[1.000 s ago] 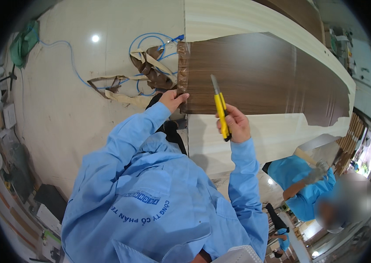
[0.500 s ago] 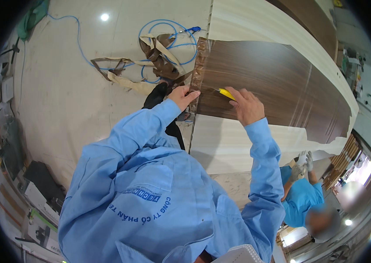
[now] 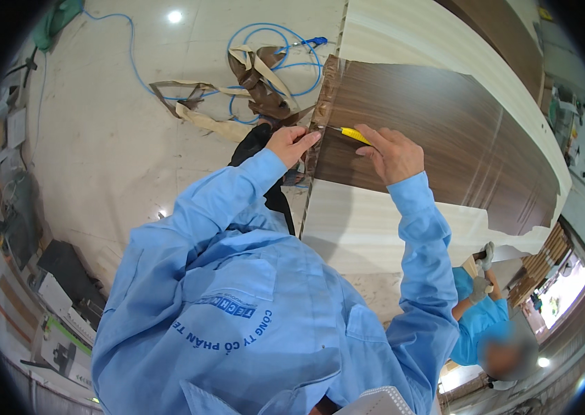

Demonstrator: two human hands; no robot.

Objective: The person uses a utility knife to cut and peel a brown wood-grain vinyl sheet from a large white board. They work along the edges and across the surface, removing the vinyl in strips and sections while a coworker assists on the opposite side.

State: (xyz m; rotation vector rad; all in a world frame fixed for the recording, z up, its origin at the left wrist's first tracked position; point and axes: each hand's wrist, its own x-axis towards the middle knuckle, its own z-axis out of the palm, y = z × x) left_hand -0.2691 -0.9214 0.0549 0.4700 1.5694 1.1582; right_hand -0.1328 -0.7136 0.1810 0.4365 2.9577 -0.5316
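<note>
A dark brown wood-grain film (image 3: 410, 131) lies over a pale panel (image 3: 368, 211), with a crumpled strip (image 3: 325, 90) along its left edge. My left hand (image 3: 289, 146) is closed at that edge, thumb and fingers pinching the film's overhanging border. In my right hand (image 3: 397, 158) is a yellow utility knife (image 3: 355, 134), held over the film. Its thin blade points left, and the tip is at the crumpled strip beside my left thumb. Whether the blade touches the film I cannot make out.
Brown and cream film scraps (image 3: 265, 97) lie on the floor at the far left, tangled with a blue hose (image 3: 244, 31). A co-worker in blue (image 3: 479, 315) with gloved hands is at the panel's right end. Boxes (image 3: 64, 346) stand at the left.
The knife has moved left, bringing its blade from the film's surface to the crumpled strip by my left hand. The co-worker's gloved hands have moved apart.
</note>
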